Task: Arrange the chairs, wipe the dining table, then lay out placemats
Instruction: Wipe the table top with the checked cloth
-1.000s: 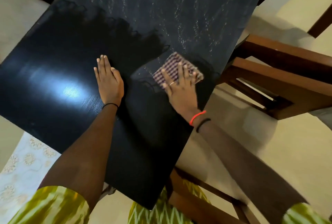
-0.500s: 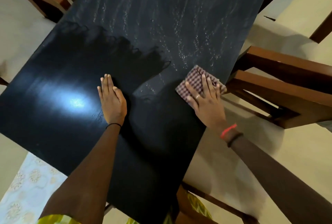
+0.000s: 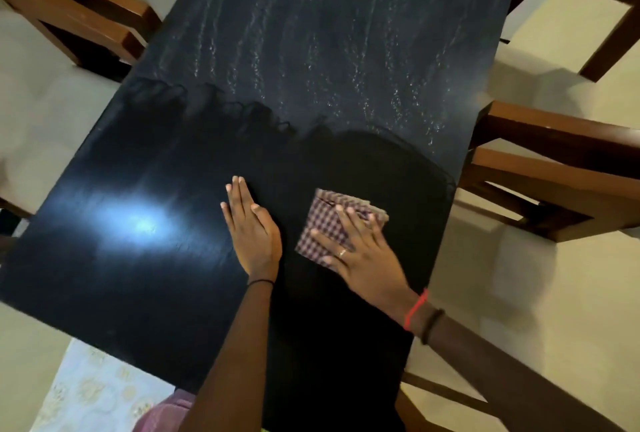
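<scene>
While the left hand lies flat on the black table near its middle, fingers straight and pressed together with the thumb slightly apart, the right hand presses down on a folded checked cloth just beside it, toward the table's right edge, fingers spread across the fabric. A ring sits on one right finger. Whitish streaks cover the table's far half; its near half is dark and glossy, with a bright glare left of the hands. One wooden chair stands at the table's far left side, and a second chair stands close by its right edge
</scene>
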